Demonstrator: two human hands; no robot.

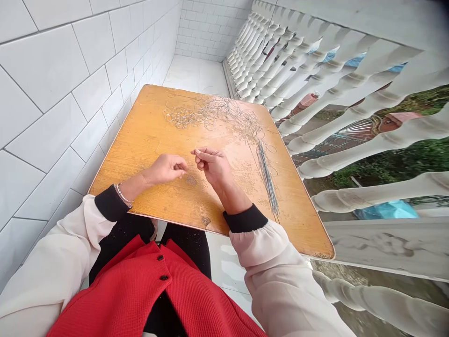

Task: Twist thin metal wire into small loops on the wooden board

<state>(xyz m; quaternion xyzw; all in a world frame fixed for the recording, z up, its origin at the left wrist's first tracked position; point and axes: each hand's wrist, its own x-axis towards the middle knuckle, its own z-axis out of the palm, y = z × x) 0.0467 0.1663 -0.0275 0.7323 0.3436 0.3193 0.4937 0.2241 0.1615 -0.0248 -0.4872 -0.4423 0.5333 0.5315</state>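
Note:
Above the near middle of the wooden table (129,140), my left hand (164,168) has its fingers curled; what they hold, if anything, cannot be made out. Just to its right and apart from it, my right hand (212,166) pinches with thumb and forefinger, and anything between them is too small to name. Beyond both hands lies a tangled heap of thin wire loops (185,116), spreading toward the far right of the table. A bundle of straight thin wires (267,178) lies to the right of my right hand, pointing toward the near edge.
A white tiled wall (63,89) runs along the left side. White balusters (336,140) stand close to the table's right edge, with greenery and a gate visible between them. My lap is below the near table edge. Small dark debris (206,221) lies near that edge.

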